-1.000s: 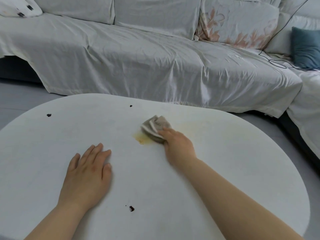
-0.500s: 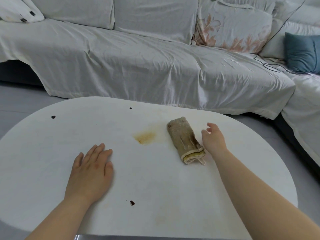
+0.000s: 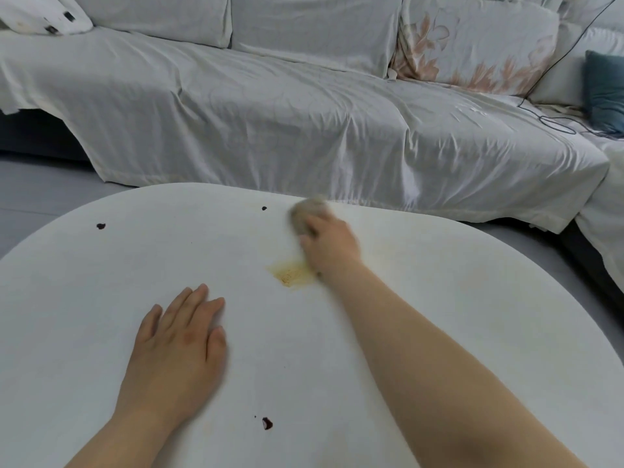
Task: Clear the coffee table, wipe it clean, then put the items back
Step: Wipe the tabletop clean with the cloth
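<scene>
Left hand (image 3: 182, 346): flat, fingers straight, pressing the counter (image 3: 489, 282) toward its front edge. Yellow stain (image 3: 292, 273): mid-counter, not yet wiped off. Right hand (image 3: 329, 244): grips the blurred cloth (image 3: 307, 214) by the far edge. The stain lies just nearward of this hand, the closer of the 2. A pull-back stroke appears indicated.

Plainly a home living room: a long sofa (image 3: 304, 130) draped in a creased white sheet, a floral cushion (image 3: 472, 45) and a teal cushion (image 3: 604, 89) on it, a low white oval coffee table (image 3: 101, 298) in front, on grey floor (image 3: 33, 190).
</scene>
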### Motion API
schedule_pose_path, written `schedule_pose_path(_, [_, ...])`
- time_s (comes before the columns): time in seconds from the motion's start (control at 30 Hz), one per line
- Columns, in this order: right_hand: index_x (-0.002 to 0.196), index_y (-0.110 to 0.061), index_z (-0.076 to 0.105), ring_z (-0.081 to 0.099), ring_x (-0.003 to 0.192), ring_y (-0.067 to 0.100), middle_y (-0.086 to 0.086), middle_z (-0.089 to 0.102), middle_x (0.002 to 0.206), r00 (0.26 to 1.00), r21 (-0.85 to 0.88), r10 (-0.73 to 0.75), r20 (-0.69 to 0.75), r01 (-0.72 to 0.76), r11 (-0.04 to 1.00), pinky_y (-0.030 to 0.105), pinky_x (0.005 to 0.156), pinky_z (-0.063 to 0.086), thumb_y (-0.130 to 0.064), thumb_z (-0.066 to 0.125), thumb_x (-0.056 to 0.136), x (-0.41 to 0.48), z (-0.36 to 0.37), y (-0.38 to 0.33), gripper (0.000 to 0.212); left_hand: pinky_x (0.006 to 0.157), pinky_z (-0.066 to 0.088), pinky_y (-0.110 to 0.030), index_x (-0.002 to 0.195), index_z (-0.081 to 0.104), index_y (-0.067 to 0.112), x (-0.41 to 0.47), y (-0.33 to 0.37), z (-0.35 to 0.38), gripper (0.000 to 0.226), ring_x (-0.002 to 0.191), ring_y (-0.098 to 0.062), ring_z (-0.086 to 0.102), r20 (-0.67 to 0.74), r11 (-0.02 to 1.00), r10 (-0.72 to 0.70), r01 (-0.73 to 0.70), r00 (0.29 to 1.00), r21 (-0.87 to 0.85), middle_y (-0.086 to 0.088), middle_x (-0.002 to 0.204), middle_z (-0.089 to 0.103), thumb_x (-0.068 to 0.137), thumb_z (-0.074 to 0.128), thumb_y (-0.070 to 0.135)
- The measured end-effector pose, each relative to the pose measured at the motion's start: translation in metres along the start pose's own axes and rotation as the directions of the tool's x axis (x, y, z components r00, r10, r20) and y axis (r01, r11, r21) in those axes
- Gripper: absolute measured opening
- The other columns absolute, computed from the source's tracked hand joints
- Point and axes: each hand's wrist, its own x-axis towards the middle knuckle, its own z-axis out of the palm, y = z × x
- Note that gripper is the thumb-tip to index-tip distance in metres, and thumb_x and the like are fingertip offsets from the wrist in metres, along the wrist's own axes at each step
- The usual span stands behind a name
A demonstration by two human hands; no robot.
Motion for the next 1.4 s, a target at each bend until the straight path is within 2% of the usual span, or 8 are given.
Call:
schedule_pose_path(0.17, [0.126, -0.025, 0.053, 0.039, 0.128, 0.027, 0.002, 0.041, 0.146, 0.911, 0.111, -0.385, 0.145, 0.372, 0.922, 0.028, 0.102, 0.030, -0.024, 0.050, 0.089, -0.009, 0.031, -0.035, 0.038, 0.112, -0.001, -0.029, 0.132, 0.031, 0.028, -0.001, 0.001, -0.001, 0.072, 0.140, -0.006, 0.009, -0.002, 1.000, 0.008, -0.008, 1.000, 0.000, 0.009, 0.151, 0.018, 0.069, -0.001, 0.044])
schedule_pose_path(0.3, [0.122, -0.025, 0.057, 0.050, 0.121, 0.025, 0.002, 0.049, 0.140, 0.999, 0.102, 0.016, -0.031, -0.013, 0.995, 0.028, 0.092, 0.041, -0.020, 0.049, 0.089, 0.018, -0.025, 0.068, 0.034, 0.113, -0.002, -0.029, 0.133, 0.030, 0.028, 0.000, 0.000, 0.000, 0.065, 0.140, -0.006, 0.007, 0.004, 1.000, 0.003, -0.003, 1.000, -0.012, 0.010, 0.151, 0.017, 0.073, 0.007, 0.039])
schedule_pose_path(0.5, [0.136, -0.019, 0.040, 0.034, 0.133, 0.031, 0.007, 0.030, 0.152, 0.860, -0.054, 0.474, -0.192, -0.491, 0.869, 0.037, 0.107, 0.030, -0.022, 0.039, 0.092, -0.015, -0.069, 0.159, 0.044, 0.112, -0.002, -0.030, 0.132, 0.032, 0.026, -0.001, 0.001, 0.001, 0.060, 0.140, -0.008, 0.009, -0.007, 1.000, 0.001, -0.001, 1.000, -0.020, 0.008, 0.151, 0.020, 0.077, 0.011, 0.037])
schedule_pose_path(0.67, [0.118, -0.030, 0.058, 0.052, 0.114, 0.028, 0.004, 0.056, 0.132, 0.993, 0.029, 0.015, -0.120, -0.012, 1.000, 0.027, 0.087, 0.040, -0.015, 0.049, 0.085, -0.042, -0.018, 0.044, 0.037, 0.113, -0.002, -0.030, 0.133, 0.030, 0.026, -0.002, 0.001, 0.001, 0.045, 0.140, -0.008, 0.009, -0.019, 1.000, 0.012, -0.013, 1.000, -0.011, 0.007, 0.152, 0.018, 0.089, 0.020, 0.029])
schedule_pose_path(0.83, [0.131, -0.026, 0.048, 0.035, 0.133, 0.024, 0.003, 0.037, 0.148, 0.929, 0.084, -0.348, 0.127, 0.339, 0.937, 0.030, 0.108, 0.026, -0.024, 0.048, 0.089, -0.072, 0.018, -0.014, 0.042, 0.113, 0.001, -0.031, 0.130, 0.035, 0.022, -0.003, 0.002, -0.001, 0.045, 0.140, -0.010, 0.014, -0.031, 1.000, 0.007, -0.008, 1.000, -0.030, 0.004, 0.150, 0.024, 0.088, 0.021, 0.028])
schedule_pose_path(1.1, [0.133, -0.023, 0.045, 0.034, 0.133, 0.027, 0.004, 0.031, 0.151, 0.919, -0.017, 0.373, -0.127, -0.378, 0.926, 0.034, 0.106, 0.031, -0.020, 0.041, 0.091, -0.044, -0.046, 0.097, 0.042, 0.113, 0.000, -0.030, 0.132, 0.032, 0.021, -0.001, 0.001, 0.001, 0.043, 0.140, -0.010, 0.011, -0.036, 1.000, 0.005, -0.006, 0.999, -0.028, 0.004, 0.151, 0.020, 0.089, 0.029, 0.021])
schedule_pose_path(1.3, [0.125, -0.023, 0.055, 0.041, 0.126, 0.025, 0.005, 0.043, 0.144, 0.969, 0.080, -0.249, -0.012, 0.249, 0.965, 0.025, 0.100, 0.027, -0.016, 0.049, 0.086, -0.093, 0.016, -0.011, 0.040, 0.113, 0.000, -0.030, 0.130, 0.035, 0.021, -0.003, 0.002, 0.000, 0.042, 0.140, -0.010, 0.013, -0.044, 0.999, 0.006, -0.008, 0.999, -0.051, 0.003, 0.151, 0.023, 0.089, 0.029, 0.019])
schedule_pose_path(1.4, [0.131, -0.026, 0.048, 0.034, 0.134, 0.021, 0.002, 0.036, 0.149, 0.954, 0.066, -0.287, 0.086, 0.282, 0.957, 0.025, 0.108, 0.022, -0.022, 0.047, 0.090, -0.097, 0.006, 0.007, 0.042, 0.113, 0.000, -0.029, 0.129, 0.036, 0.020, -0.002, 0.001, 0.000, 0.041, 0.139, -0.010, 0.014, -0.051, 0.998, 0.010, -0.013, 0.999, -0.068, 0.003, 0.150, 0.024, 0.089, 0.030, 0.018])
